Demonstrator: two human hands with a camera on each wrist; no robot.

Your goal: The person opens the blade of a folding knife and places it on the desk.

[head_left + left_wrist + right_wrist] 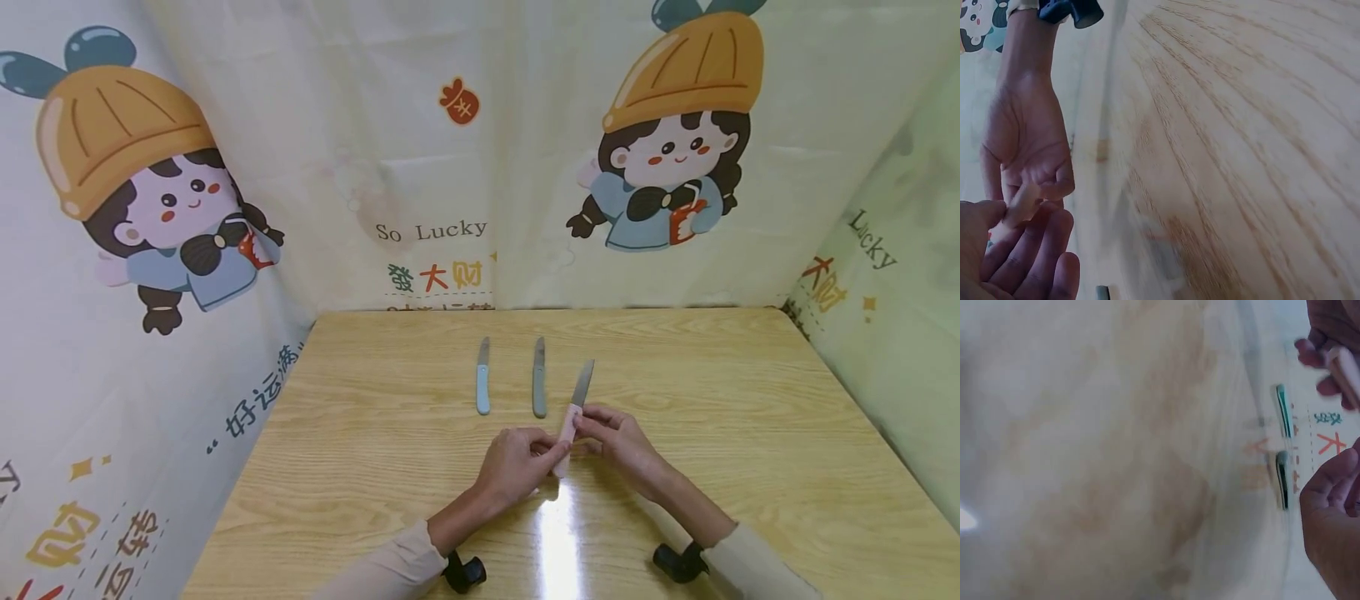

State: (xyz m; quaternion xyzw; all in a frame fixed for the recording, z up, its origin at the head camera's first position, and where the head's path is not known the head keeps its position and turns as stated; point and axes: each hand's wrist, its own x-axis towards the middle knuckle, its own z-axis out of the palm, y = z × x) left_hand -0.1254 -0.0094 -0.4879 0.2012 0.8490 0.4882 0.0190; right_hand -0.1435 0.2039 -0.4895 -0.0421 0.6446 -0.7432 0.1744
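A knife with a pale pink handle [569,423] is held tilted over the table, its blade pointing away and slightly right. My left hand [517,463] pinches the lower end of the handle between thumb and fingers. Near the blade, my right hand [628,446] grips the upper part of the same handle with thumb and fingertips. The left wrist view shows the handle [1021,206] between both hands. A light blue knife [483,390] and a grey-green knife [539,392] lie side by side beyond my hands, blades pointing away.
The wooden table [360,467] carries a bright light reflection in front of my hands. Printed cloth [525,192] with cartoon figures hangs behind the table and along both sides. Black wrist cameras [467,575] are strapped to both wrists.
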